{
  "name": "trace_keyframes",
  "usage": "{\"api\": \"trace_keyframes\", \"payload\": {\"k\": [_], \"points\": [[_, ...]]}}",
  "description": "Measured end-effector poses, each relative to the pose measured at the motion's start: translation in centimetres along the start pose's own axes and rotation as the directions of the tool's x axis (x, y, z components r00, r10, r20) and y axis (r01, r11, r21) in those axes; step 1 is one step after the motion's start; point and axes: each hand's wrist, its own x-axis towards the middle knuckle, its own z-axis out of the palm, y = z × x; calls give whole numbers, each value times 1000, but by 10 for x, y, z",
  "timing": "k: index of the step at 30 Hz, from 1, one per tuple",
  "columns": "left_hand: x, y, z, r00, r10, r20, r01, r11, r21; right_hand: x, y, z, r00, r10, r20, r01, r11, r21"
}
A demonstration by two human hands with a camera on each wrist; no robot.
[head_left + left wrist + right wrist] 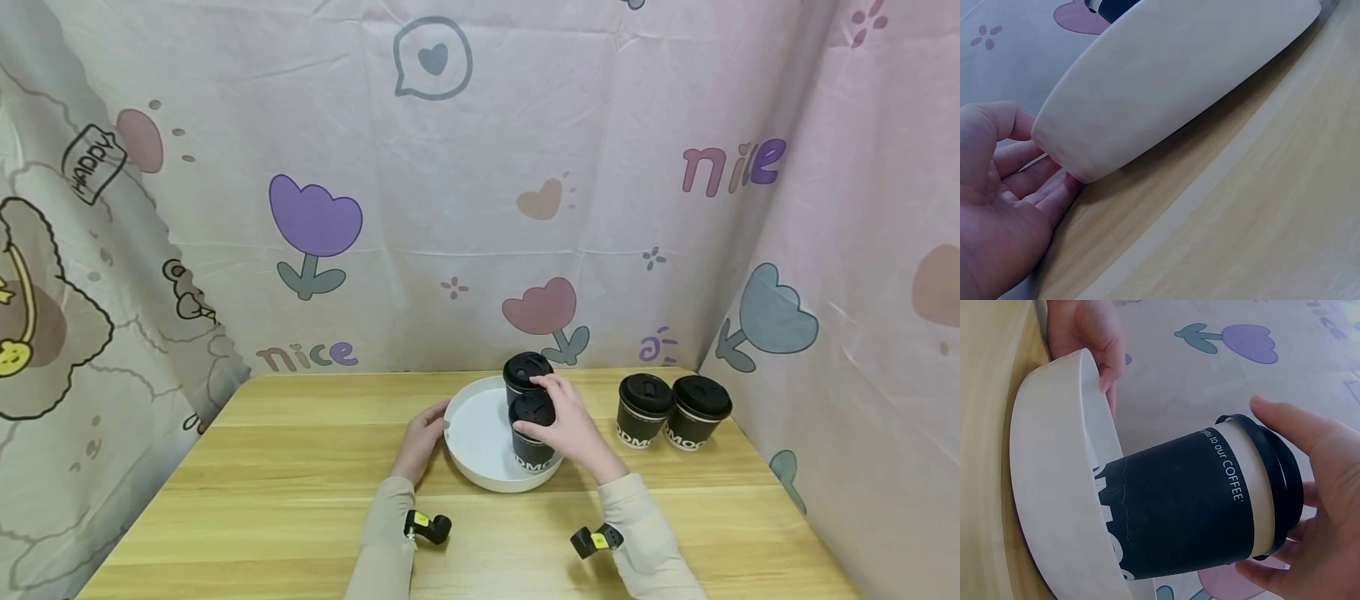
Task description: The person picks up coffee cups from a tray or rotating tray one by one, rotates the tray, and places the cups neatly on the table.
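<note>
Sleeves (386, 521) are seen nearest. The tray (476, 433) is pinched at left by the left hand (422, 439); inside, at right, the near cup (531, 450), probably light, crushable and best gripped by its lid (1288, 487), is so clasped by the right hand (573, 427).

Rear cup (523, 367) (1 of 4) only partly visible behind front cup (531, 448)

Two sleeved forearms (384, 537) reached toward the counter's (285, 492) far edge, slanting inward. The left hand (420, 442) bent its fingers in a grip; the right hand (568, 423), wrist bare, curved in a grasp, thumb apart from fingers.
</note>
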Motion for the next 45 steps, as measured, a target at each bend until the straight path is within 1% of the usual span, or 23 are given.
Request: {"api": "trace_keyframes", "payload": {"k": [3,7,12,18,19,20,24,25,27,31,32,36,38,45], "points": [[0,-1,0,1000,8,-5,-8,1000,-4,-1,-1,0,999,-1,37,2,999,-41],[0,-2,0,1000,7,-12,-7,1000,1,-2,-1,1,997,-17,74,25,995,-102],[0,-1,1,1000,4,-15,-5,1000,-7,-3,0,2,995,-50,81,60,990,-131],[-1,-5,0,998,62,-15,-61,998,27,-3,-1,-1,994,-52,93,64,990,-125],[-1,-5,-1,997,70,-16,-69,997,34,-3,-2,-2,994,-50,92,61,991,-121],[-1,-6,-1,998,64,-17,-64,998,30,-3,-2,-3,995,-50,90,61,991,-117],[-1,-2,0,1000,24,-13,-24,1000,11,-3,-3,-7,996,-57,73,65,991,-114],[-3,2,0,1000,13,-5,-13,1000,10,-3,-3,-8,996,-59,68,66,991,-113],[-3,4,1,1000,1,-4,-1,1000,8,-4,-4,-11,997,-54,63,60,992,-109],[-3,4,0,1000,5,-12,-5,1000,19,-4,-5,-16,998,-39,47,44,994,-96],[-1,1,0,1000,6,-20,-5,1000,14,-4,-5,-18,998,-43,44,47,995,-92],[0,2,-2,1000,5,-30,-5,1000,16,-3,-6,-22,998,-59,27,61,994,-90],[0,2,-2,999,-5,-40,6,1000,9,-3,-7,-25,998,-65,25,67,994,-92],[-1,2,1,1000,7,-22,-7,1000,14,-9,-3,-38,996,-91,-9,89,989,-117]]}}
